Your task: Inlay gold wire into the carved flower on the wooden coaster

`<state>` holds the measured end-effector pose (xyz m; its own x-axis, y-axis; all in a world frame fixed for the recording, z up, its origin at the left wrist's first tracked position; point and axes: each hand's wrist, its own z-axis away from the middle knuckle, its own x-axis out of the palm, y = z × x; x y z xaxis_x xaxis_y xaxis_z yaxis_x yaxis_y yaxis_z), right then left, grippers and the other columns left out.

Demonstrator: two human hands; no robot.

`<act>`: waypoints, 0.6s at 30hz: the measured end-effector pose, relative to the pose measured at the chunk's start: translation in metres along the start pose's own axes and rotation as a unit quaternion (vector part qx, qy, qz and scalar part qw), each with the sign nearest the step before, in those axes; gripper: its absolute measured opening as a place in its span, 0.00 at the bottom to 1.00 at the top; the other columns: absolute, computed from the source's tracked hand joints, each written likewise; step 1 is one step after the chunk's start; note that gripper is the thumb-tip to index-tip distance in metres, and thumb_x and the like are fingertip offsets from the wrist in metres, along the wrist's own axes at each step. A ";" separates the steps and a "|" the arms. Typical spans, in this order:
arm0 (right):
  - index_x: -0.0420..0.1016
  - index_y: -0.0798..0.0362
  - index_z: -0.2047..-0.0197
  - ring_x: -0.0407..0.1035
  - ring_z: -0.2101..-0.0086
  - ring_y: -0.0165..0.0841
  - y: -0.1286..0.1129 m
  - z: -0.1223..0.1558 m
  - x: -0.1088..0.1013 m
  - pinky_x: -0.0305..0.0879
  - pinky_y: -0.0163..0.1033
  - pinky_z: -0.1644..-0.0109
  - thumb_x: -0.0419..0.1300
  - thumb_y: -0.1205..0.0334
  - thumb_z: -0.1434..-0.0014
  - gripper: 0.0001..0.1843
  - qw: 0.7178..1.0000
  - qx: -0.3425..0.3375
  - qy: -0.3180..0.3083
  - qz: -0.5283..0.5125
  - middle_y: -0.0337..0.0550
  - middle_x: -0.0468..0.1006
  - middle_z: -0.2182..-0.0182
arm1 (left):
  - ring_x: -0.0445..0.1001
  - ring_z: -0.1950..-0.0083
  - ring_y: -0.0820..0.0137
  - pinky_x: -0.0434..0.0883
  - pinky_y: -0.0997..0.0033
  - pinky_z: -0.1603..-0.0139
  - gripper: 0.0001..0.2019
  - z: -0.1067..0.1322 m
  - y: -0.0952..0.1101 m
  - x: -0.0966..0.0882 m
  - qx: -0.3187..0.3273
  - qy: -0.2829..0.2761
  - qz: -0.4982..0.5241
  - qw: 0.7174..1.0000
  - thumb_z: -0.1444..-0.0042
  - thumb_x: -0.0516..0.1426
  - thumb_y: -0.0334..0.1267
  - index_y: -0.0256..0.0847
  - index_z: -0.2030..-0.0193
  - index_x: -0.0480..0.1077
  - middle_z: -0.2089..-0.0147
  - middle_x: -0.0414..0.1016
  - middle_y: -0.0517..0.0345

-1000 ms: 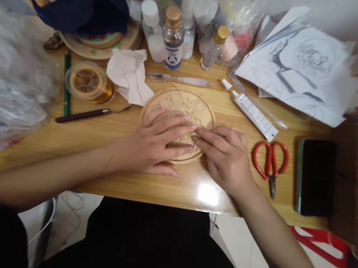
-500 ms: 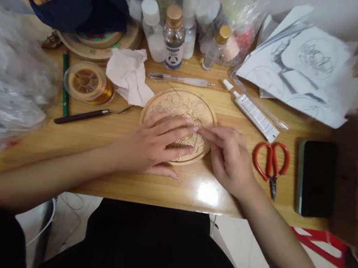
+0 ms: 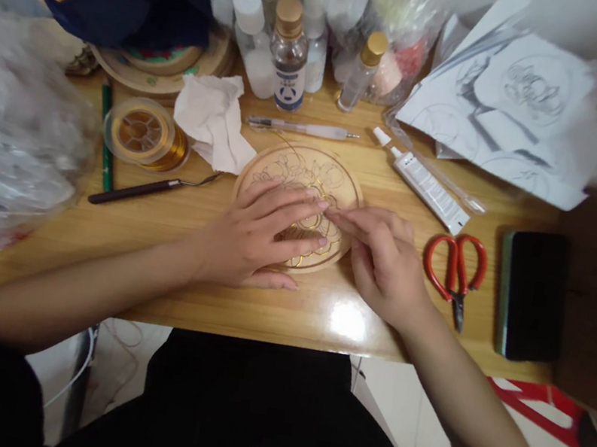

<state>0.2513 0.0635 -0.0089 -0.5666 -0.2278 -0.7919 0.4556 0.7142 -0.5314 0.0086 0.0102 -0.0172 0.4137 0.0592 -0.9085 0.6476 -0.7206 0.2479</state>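
A round wooden plaque [image 3: 287, 157] with a raised rim lies on the table, drawn with a flower pattern in dark lines. Gold wire [image 3: 337, 241] follows some of those lines. My left hand [image 3: 252, 227] rests flat across the plaque's left and middle, fingers spread, hiding part of the drawing. From the right, my right hand [image 3: 384, 261] reaches onto the plaque with its index finger stretched out. That fingertip meets the pattern close to my left fingertips, while the thumb stays apart from it. I see nothing held in either hand.
Behind the plaque lie a pen [image 3: 303, 128], a crumpled tissue [image 3: 215, 122] and a glue tube [image 3: 430, 192]. On the left are a gold wire spool [image 3: 144, 135] and a dark-handled tool [image 3: 137, 193]. Red-handled cutters [image 3: 453, 272] and a phone [image 3: 531, 297] lie right; bottles [image 3: 289, 58] stand behind.
The view has shifted slightly. Both hands stay almost in place on the plaque, with only tiny movements of the fingertips.
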 end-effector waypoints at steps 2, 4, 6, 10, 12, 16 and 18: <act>0.65 0.50 0.43 0.70 0.52 0.38 0.000 0.000 0.000 0.68 0.46 0.50 0.51 0.76 0.43 0.25 1.000 0.000 0.000 0.003 0.47 0.77 0.55 | 0.58 0.30 0.52 0.56 0.44 0.32 0.27 0.000 0.000 0.000 0.000 -0.006 0.002 1.000 0.36 0.47 0.60 0.47 0.39 0.65 0.30 0.61 0.49; 0.66 0.50 0.43 0.70 0.52 0.38 0.000 0.000 0.000 0.68 0.46 0.50 0.51 0.76 0.42 0.25 1.000 -0.002 0.001 0.006 0.47 0.77 0.55 | 0.58 0.30 0.52 0.56 0.44 0.32 0.27 0.000 0.000 0.000 0.001 -0.012 -0.005 1.000 0.36 0.48 0.61 0.48 0.38 0.65 0.30 0.60 0.49; 0.66 0.50 0.43 0.70 0.52 0.37 0.000 0.000 0.000 0.68 0.46 0.51 0.51 0.75 0.42 0.24 1.000 -0.004 0.002 0.009 0.48 0.77 0.56 | 0.58 0.30 0.51 0.56 0.43 0.33 0.28 -0.001 0.001 -0.001 0.006 -0.016 -0.016 1.000 0.37 0.48 0.62 0.47 0.38 0.65 0.31 0.61 0.47; 0.66 0.51 0.44 0.70 0.52 0.37 0.001 0.000 0.000 0.68 0.46 0.51 0.51 0.75 0.41 0.23 1.000 -0.006 0.001 0.010 0.48 0.77 0.55 | 0.57 0.29 0.52 0.56 0.46 0.31 0.31 -0.003 0.003 -0.006 0.020 -0.055 -0.052 0.997 0.38 0.49 0.63 0.45 0.37 0.63 0.31 0.61 0.49; 0.65 0.50 0.44 0.70 0.52 0.37 0.001 0.000 0.000 0.68 0.46 0.50 0.50 0.75 0.42 0.24 1.000 -0.006 0.003 0.005 0.47 0.78 0.54 | 0.57 0.29 0.54 0.57 0.48 0.31 0.31 -0.004 0.004 -0.009 0.032 -0.072 -0.076 0.994 0.38 0.49 0.63 0.44 0.37 0.63 0.31 0.61 0.49; 0.60 0.48 0.41 0.69 0.49 0.36 0.000 -0.002 -0.001 0.66 0.47 0.46 0.50 0.76 0.40 0.26 0.999 0.008 0.000 -0.052 0.43 0.79 0.51 | 0.61 0.31 0.53 0.57 0.48 0.31 0.30 -0.006 0.003 -0.011 0.063 -0.071 -0.091 0.991 0.36 0.50 0.59 0.38 0.38 0.64 0.34 0.66 0.49; 0.59 0.48 0.40 0.69 0.47 0.35 0.001 -0.003 -0.003 0.65 0.47 0.44 0.50 0.75 0.39 0.25 0.996 0.016 -0.003 -0.083 0.42 0.80 0.50 | 0.63 0.32 0.53 0.58 0.48 0.32 0.29 -0.006 0.001 -0.011 0.080 -0.063 -0.084 0.991 0.35 0.49 0.58 0.36 0.39 0.65 0.36 0.69 0.50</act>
<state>0.2506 0.0668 -0.0060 -0.6321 -0.3442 -0.6942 0.3786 0.6445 -0.6643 0.0089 0.0129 -0.0045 0.2189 0.1095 -0.9696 0.5866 -0.8088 0.0411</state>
